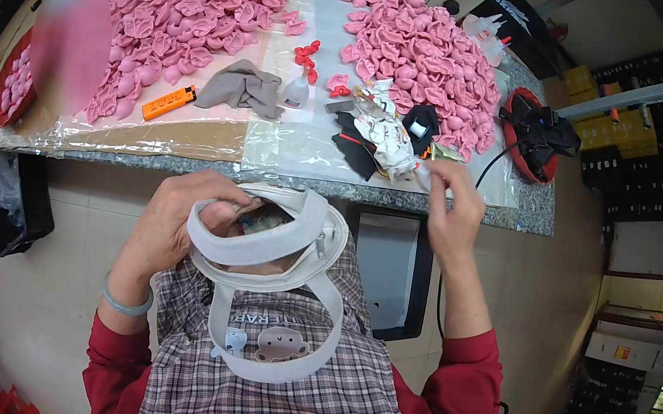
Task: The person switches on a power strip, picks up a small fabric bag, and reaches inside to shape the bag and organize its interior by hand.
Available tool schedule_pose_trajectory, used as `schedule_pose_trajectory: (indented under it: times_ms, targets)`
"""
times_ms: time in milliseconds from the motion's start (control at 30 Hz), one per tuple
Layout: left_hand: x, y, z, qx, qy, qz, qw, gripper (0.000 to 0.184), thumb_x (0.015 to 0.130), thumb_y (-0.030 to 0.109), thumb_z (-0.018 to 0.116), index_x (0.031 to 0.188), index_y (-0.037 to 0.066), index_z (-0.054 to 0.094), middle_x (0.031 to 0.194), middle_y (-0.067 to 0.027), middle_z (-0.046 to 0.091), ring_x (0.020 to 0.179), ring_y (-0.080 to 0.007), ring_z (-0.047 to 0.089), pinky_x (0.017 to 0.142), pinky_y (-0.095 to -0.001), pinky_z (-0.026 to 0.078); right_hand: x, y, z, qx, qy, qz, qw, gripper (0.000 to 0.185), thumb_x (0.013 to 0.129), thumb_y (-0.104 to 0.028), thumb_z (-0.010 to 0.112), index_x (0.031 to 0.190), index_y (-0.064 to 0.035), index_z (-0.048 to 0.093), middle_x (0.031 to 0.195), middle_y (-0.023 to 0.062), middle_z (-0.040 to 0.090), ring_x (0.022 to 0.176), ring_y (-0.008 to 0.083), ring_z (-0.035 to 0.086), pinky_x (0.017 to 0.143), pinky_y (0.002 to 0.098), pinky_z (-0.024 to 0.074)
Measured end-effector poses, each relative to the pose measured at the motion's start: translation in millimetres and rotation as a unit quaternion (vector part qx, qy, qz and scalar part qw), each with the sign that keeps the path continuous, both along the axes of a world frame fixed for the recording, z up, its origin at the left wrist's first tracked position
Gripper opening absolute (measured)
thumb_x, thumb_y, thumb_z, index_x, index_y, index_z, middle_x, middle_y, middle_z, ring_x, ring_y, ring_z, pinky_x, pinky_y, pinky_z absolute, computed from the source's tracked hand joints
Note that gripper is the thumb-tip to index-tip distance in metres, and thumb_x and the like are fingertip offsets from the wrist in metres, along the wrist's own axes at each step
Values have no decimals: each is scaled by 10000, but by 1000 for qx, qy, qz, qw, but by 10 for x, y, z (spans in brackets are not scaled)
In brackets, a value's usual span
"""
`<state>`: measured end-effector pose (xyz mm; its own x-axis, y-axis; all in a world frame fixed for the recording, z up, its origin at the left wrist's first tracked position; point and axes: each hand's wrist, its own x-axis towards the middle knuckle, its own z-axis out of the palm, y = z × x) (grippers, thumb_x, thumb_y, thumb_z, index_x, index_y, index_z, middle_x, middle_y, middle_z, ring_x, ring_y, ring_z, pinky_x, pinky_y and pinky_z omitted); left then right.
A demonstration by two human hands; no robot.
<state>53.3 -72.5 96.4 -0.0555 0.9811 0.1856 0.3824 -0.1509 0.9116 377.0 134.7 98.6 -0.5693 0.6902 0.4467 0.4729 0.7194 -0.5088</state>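
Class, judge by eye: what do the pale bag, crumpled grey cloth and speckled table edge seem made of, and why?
Bag: matt fabric, perhaps canvas; its straps curve softly without shine.
Grey cloth: dull, soft textile, by its loose folds; fibre unclear.
Table edge: probably granite or an imitation, smooth-looking, with grey speckles.

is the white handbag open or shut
Open: the white handbag's rim gapes wide, showing its inside, with the left hand at its edge.
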Motion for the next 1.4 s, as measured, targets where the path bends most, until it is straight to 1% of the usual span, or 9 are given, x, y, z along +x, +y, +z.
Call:
schedule_pose_trajectory:
  times_ms: [100, 200, 300, 567, 667, 900, 1200, 1367, 1400]
  targets:
    - [13, 11, 17, -2, 1, 0, 1000, 594, 1056, 522, 558, 1055, -41, 747, 976, -186, 734, 900, -328, 711, 819, -395, 544, 272, 222, -160, 50, -106, -82, 990, 529, 874, -158, 806, 1345, -6, 618, 1304, 226, 637, 1226, 386, 597, 1047, 472, 489]
    - [21, 13, 23, 0, 5, -1, 1000, 588, 1056, 516, 562, 1052, -43, 747, 973, -185, 733, 896, -325, 710, 815, -393, 543, 354, 307, -314, 42, -173, -87, 980, 801, 803, -258, 881, 1473, -21, 512, 1429, 227, 530, 1315, 398, 501, 1104, 497, 424]
    - [26, 17, 32, 1, 9, 0, 1000, 583, 1057, 511, 562, 1052, -42, 746, 969, -185, 732, 894, -325, 708, 814, -394, 542, 358, 380, -360, 77, -229, -88, 966, 876, 772, -296, 904, 1493, -12, 495, 1413, 215, 525, 1284, 408, 513, 1089, 491, 441]
    - [35, 18, 22, -7, 7, 3, 1000, 622, 1053, 550, 542, 1046, -38, 746, 961, -187, 729, 890, -333, 703, 815, -405, 536, 346, 480, -285, 28, -232, -77, 969, 764, 781, -285, 893, 1417, -8, 574, 1329, 199, 556, 1238, 394, 527, 1078, 486, 448]
    - [30, 28, 8, 28, 17, -1, 999, 483, 1062, 442, 582, 1057, -17, 732, 938, -182, 725, 862, -366, 711, 776, -405, 550, 359, 536, -287, 33, -244, -68, 967, 696, 804, -258, 864, 1396, -14, 591, 1302, 190, 568, 1215, 386, 535, 1073, 477, 451]
    - [23, 24, -13, 29, 15, -1, 999, 477, 1058, 439, 591, 1066, -17, 729, 942, -186, 725, 867, -370, 711, 782, -406, 551, 395, 668, -328, 59, -253, -33, 965, 582, 855, -186, 792, 1373, -4, 598, 1234, 183, 576, 1177, 378, 541, 1044, 463, 463]
    - [25, 22, -6, 26, 15, 4, 1000, 491, 1053, 455, 595, 1062, -17, 729, 944, -182, 729, 875, -369, 714, 794, -409, 556, 500, 727, -629, 134, -147, -12, 980, 472, 875, -55, 753, 1328, -12, 627, 1209, 181, 588, 1130, 375, 570, 988, 454, 493]
    - [38, 31, -11, 24, 8, 5, 1000, 458, 1045, 425, 618, 1049, -18, 732, 944, -179, 732, 867, -357, 718, 781, -407, 558, 544, 769, -635, 117, -136, -10, 984, 412, 864, -62, 777, 1250, -8, 643, 1156, 183, 609, 1101, 385, 592, 951, 461, 502]
    - [30, 22, -15, 14, 8, 7, 1000, 498, 1050, 459, 597, 1057, -19, 737, 956, -179, 735, 880, -343, 717, 793, -405, 556, 546, 778, -643, 109, -129, -4, 986, 404, 861, -71, 785, 1235, -8, 645, 1145, 183, 611, 1092, 388, 596, 943, 463, 503]
